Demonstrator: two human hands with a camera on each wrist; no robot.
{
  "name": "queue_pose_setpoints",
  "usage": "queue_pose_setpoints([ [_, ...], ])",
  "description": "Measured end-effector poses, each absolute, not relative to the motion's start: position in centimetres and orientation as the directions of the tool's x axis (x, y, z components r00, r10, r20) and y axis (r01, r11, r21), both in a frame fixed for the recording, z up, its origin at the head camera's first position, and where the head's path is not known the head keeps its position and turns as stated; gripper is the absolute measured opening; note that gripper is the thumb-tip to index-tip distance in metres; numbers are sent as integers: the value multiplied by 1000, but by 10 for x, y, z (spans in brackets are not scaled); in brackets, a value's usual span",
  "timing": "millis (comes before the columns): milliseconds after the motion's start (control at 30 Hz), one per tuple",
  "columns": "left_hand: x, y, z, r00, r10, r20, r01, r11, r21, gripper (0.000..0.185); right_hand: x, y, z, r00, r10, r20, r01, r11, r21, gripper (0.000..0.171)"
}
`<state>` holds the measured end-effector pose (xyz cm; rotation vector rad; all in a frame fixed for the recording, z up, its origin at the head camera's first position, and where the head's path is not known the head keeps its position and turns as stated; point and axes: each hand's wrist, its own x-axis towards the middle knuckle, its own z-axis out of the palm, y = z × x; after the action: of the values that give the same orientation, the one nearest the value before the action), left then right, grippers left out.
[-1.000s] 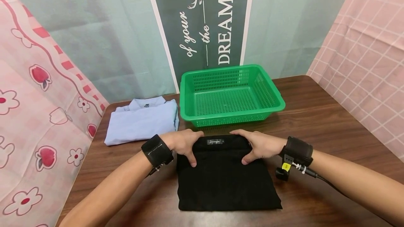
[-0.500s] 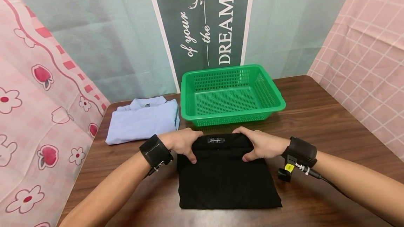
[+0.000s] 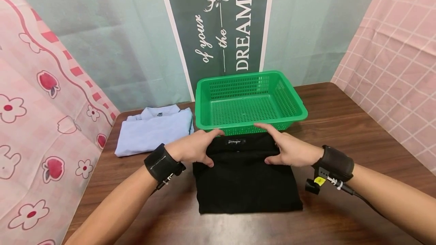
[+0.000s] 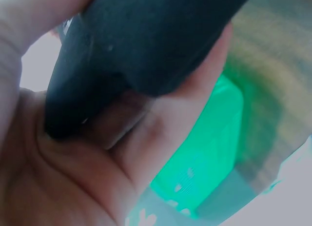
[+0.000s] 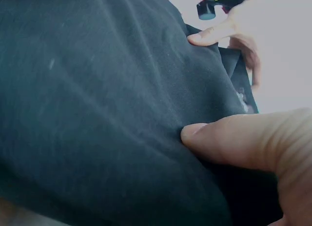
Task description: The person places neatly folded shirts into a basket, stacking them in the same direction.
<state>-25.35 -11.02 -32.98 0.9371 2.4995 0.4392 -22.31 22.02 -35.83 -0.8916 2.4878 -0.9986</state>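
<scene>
On the far left of the table (image 3: 340, 124) I see a folded light blue shirt (image 3: 153, 129), lying well apart from my hands. Next comes my left hand (image 3: 192, 149), gripping the left upper corner of the folded black garment (image 3: 246, 180): thumb on top, fingers (image 4: 195, 84) curled underneath, as the left wrist view shows plainly. The garment's far edge is raised and sits just at the near wall of the green basket (image 3: 250, 101), while its near part lies on the table. My right hand (image 3: 289, 148) pinches the right upper corner, thumb pressed into the cloth on top and the other fingers reaching forward over the edge; the right wrist view confirms the thumb (image 5: 234, 138) dug into a fold.

To handle this well, I judge I should keep both corners level and the grip even, so the folded layers do not slip apart, and support the bundle from beneath rather than drag it by the top layer alone. The near edge hangs unsupported, so I would lift high enough to clear the basket rim before moving forward.

As for writing: a small label (image 3: 235, 141) at the garment's neckline carries light script too small to read. The dark banner (image 3: 221, 22) behind the basket reads "of your", "the" and "DREAMS", with a stag's head above. The blue shirt has a collar tag (image 3: 158, 114), unreadable.
</scene>
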Motion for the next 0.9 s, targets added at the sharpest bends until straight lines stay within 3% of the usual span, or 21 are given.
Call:
queue_pose_setpoints([
  [200,-257,-105,-320,-739,623,-257,496,761,419,121,-235,224,-351,-800,-598,-43,-410,598,-689,111],
  [600,-259,-104,-321,-766,571,-295,450,804,389,113,-248,218,-355,-822,-547,-158,-322,676,-663,107],
  [900,-256,-104,-314,-760,576,-301,457,803,383,109,-243,221,-350,-826,-555,-98,-366,660,-656,100],
])
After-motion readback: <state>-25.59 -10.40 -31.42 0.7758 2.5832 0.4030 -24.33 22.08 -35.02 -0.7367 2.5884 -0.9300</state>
